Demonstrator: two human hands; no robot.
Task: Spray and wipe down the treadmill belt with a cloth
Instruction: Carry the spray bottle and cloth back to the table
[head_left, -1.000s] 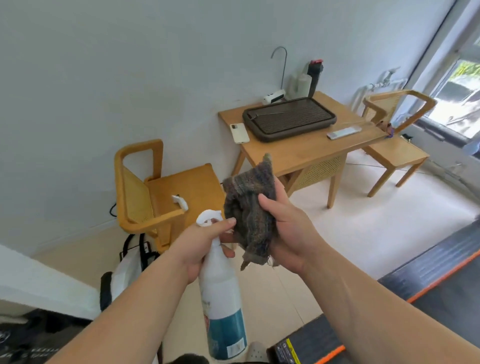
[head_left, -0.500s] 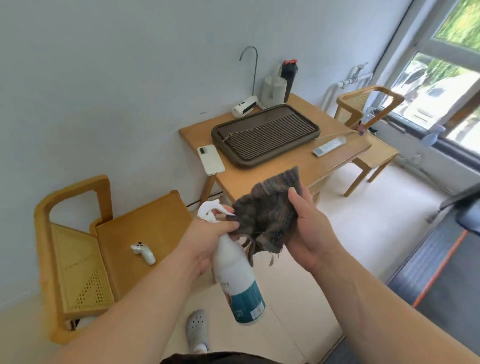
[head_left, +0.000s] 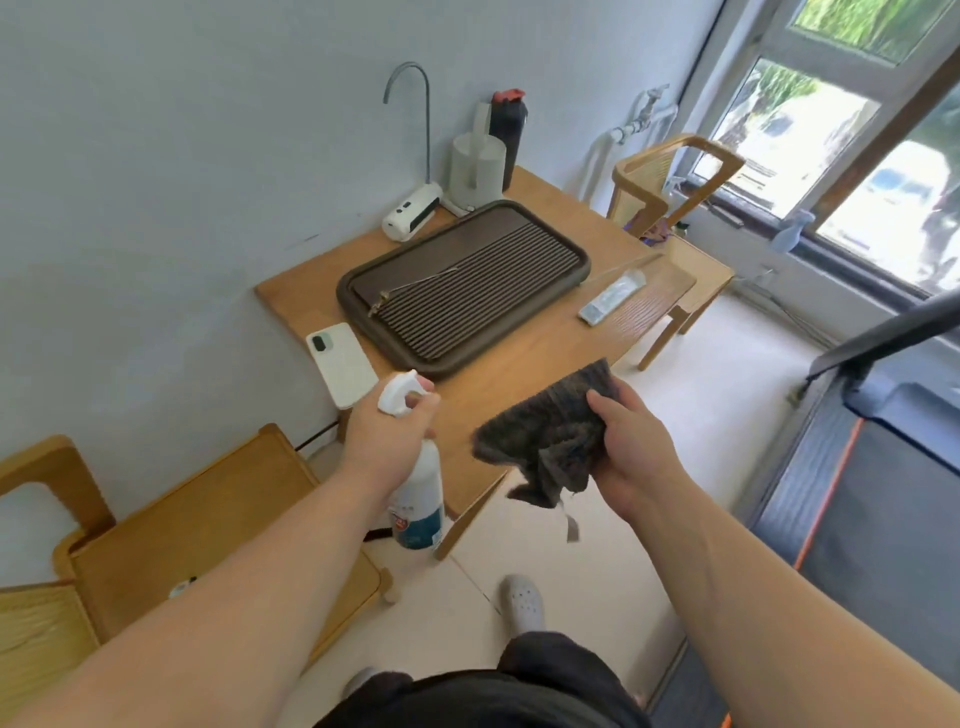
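Note:
My left hand grips a white spray bottle with a teal label by its neck, finger on the trigger, nozzle toward the cloth. My right hand holds a crumpled dark grey-brown cloth a short way to the right of the bottle, over the near edge of the wooden table. The treadmill, with its dark belt and an orange stripe along the edge, lies at the right, apart from both hands. Its black handrail crosses above it.
A wooden table ahead carries a dark ribbed tray, a white phone, a remote and a kettle. Wooden chairs stand at lower left and behind the table. My foot in a white clog stands on pale floor.
The view has swung right and down, bringing the table nearer and more treadmill into sight. My hands have parted: the cloth has moved right, away from the bottle's nozzle.

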